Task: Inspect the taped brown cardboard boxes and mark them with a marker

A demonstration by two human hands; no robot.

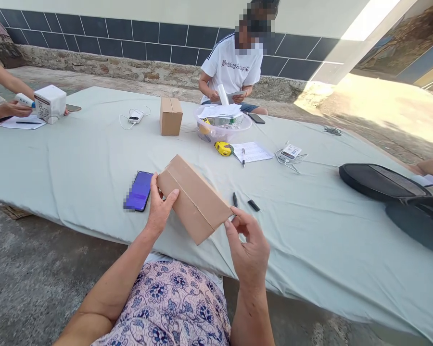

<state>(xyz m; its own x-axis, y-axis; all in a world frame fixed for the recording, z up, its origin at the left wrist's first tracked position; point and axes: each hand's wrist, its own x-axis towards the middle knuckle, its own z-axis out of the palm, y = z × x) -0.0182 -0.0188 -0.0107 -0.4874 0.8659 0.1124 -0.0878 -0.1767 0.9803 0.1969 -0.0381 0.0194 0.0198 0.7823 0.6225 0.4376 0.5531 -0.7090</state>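
Observation:
A brown cardboard box is tilted between my hands over the near side of the cloth-covered table. My left hand grips its left end, with the thumb on the face that has a seam running along it. At the right corner, my right hand pinches the box between thumb and fingers. Just left of the box lies a phone with a lit purple screen. Beyond my right hand are a black marker and a short black object, perhaps its cap.
Mid-table stand a smaller cardboard box, a plastic basket of items, a yellow tape measure and paper with a pen. A power bank and black bag lie right. Co-workers sit opposite and left, one holding a white box.

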